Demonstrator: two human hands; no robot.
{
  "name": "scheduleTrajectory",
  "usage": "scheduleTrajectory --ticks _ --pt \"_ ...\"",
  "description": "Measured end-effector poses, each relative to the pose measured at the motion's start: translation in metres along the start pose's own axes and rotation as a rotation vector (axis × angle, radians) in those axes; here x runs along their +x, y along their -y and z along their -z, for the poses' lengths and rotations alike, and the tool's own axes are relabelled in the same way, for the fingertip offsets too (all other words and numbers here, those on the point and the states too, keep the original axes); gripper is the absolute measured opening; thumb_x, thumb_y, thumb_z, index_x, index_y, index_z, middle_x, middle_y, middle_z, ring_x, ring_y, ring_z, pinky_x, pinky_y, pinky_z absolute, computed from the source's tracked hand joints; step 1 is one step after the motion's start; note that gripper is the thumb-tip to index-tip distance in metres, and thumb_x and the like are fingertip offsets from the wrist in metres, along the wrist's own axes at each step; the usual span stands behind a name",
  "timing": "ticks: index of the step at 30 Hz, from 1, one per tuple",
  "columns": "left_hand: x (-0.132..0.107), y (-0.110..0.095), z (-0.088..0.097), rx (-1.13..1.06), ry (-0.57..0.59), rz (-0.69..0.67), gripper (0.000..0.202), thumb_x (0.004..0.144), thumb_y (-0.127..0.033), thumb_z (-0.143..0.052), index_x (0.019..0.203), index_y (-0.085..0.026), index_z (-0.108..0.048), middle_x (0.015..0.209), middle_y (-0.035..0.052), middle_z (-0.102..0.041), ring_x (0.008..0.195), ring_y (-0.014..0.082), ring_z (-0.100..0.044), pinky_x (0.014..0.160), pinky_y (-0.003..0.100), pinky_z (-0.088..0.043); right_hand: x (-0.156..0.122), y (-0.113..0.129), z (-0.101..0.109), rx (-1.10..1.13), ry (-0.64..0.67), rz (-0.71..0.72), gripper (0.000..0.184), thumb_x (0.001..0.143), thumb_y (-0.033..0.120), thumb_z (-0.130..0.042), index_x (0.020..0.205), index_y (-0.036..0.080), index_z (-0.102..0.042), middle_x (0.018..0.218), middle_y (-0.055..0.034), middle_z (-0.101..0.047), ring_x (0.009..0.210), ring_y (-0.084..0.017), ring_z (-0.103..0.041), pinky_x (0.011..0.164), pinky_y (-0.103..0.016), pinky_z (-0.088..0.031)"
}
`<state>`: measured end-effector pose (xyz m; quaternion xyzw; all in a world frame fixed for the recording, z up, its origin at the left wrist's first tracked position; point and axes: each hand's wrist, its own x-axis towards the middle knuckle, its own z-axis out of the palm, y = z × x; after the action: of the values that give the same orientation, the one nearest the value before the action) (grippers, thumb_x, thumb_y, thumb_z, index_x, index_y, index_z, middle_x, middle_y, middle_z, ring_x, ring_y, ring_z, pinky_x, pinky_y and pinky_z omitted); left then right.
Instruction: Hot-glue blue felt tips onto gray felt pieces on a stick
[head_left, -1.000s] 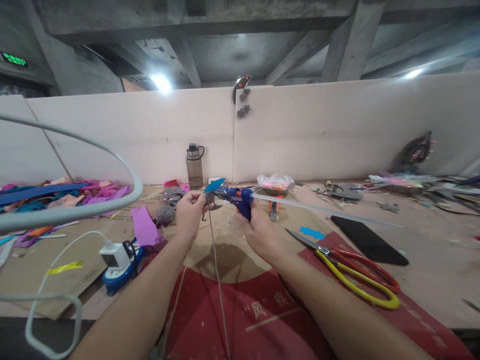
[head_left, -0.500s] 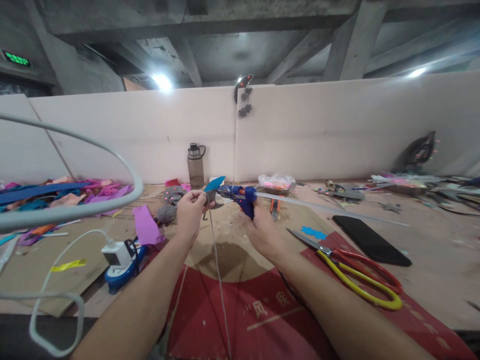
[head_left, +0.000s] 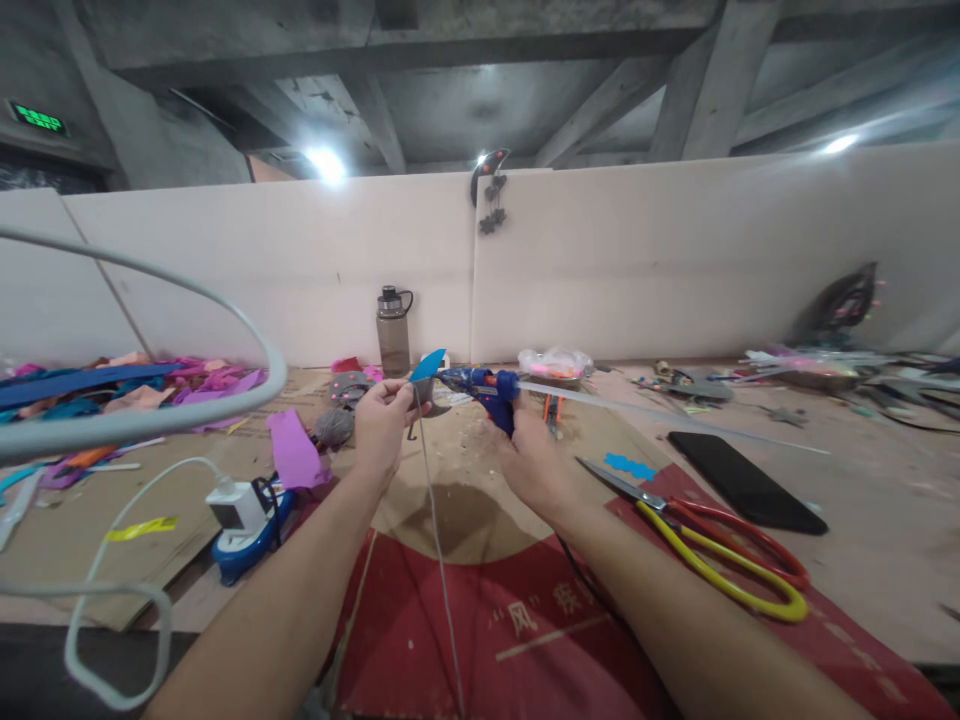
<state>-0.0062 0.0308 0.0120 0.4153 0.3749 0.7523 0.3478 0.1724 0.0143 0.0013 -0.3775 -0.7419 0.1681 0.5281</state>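
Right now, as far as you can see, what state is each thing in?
Glue gun: in right hand, glue stick protruding behind; whether hot, can't tell.
Blue piece: held up by left hand.
Scissors: lying flat, blades together.
Bottle: upright, lid on.
Phone: flat, dark side up.
Charger: plugged into power strip.
Exit sign: lit.
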Motion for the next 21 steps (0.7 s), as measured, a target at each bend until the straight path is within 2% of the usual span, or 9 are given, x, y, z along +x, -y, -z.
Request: scheduleTrajectory --ticks 7,11,15,16,18,20,21 --pt "-0.001 -0.001 0.000 -0.013 0.008 -0.010 0.021 0.063 -0.028 -0.067 0.074 -0.013 -0.058 0.074 0.0042 -0.064 0.068 0.0148 -0.063 0.065 0.033 -0.055 0.001 -0.002 0.000 -0.006 -0.023 0.010 0.042 0.082 0.022 -0.045 0.124 0.020 -0.042 0.116 -0.0125 -0.055 0.111 -0.027 -0.049 0.096 -0.047 -0.036" --pt "-0.001 -0.002 0.000 -0.039 0.008 0.009 0.020 0.063 -0.028 -0.068 0.073 -0.013 -0.058 0.069 0.0012 -0.061 0.065 0.0128 -0.061 0.066 0.034 -0.055 0.003 -0.002 0.001 0.020 -0.025 0.016 0.045 0.081 0.020 -0.046 0.126 0.020 -0.040 0.118 -0.0122 -0.054 0.111 -0.026 -0.049 0.097 -0.046 -0.035" --pt "0.000 -0.001 -0.001 -0.082 -0.004 0.052 0.018 0.063 -0.026 -0.069 0.071 -0.014 -0.057 0.059 -0.0041 -0.052 0.056 0.0090 -0.057 0.068 0.035 -0.056 0.008 -0.018 -0.005 0.070 -0.071 -0.025 0.039 0.077 0.021 -0.050 0.115 0.017 -0.048 0.116 -0.0121 -0.055 0.110 -0.024 -0.050 0.097 -0.044 -0.036" --pt "0.001 0.000 -0.001 -0.088 -0.007 0.063 0.018 0.063 -0.025 -0.069 0.071 -0.014 -0.057 0.057 -0.0050 -0.050 0.054 0.0081 -0.056 0.069 0.035 -0.056 0.010 -0.025 -0.008 0.097 -0.071 -0.067 0.035 0.074 0.021 -0.051 0.110 0.017 -0.050 0.110 -0.0114 -0.058 0.104 -0.024 -0.054 0.092 -0.044 -0.040" --pt "0.001 0.000 -0.001 -0.097 -0.007 0.071 0.017 0.064 -0.024 -0.069 0.070 -0.014 -0.056 0.054 -0.0066 -0.046 0.049 0.0058 -0.052 0.070 0.035 -0.056 0.014 -0.042 -0.014 0.194 -0.018 -0.195 0.027 0.071 0.021 -0.053 0.097 0.018 -0.052 0.086 -0.0063 -0.063 0.075 -0.020 -0.060 0.071 -0.039 -0.050" --pt "0.000 0.001 -0.001 -0.107 0.002 0.069 0.016 0.064 -0.023 -0.069 0.069 -0.014 -0.056 0.052 -0.0080 -0.043 0.044 0.0032 -0.046 0.071 0.035 -0.056 0.018 -0.057 -0.018 0.273 0.086 -0.396 0.017 0.068 0.019 -0.052 0.085 0.018 -0.050 0.064 -0.0007 -0.059 0.048 -0.014 -0.052 0.049 -0.031 -0.048" --pt "0.000 0.001 -0.001 -0.112 0.005 0.067 0.016 0.064 -0.023 -0.069 0.069 -0.014 -0.056 0.051 -0.0086 -0.042 0.042 0.0022 -0.043 0.071 0.035 -0.056 0.019 -0.062 -0.019 0.297 0.112 -0.469 0.015 0.067 0.018 -0.052 0.082 0.018 -0.049 0.058 0.0016 -0.055 0.041 -0.012 -0.046 0.042 -0.028 -0.044"
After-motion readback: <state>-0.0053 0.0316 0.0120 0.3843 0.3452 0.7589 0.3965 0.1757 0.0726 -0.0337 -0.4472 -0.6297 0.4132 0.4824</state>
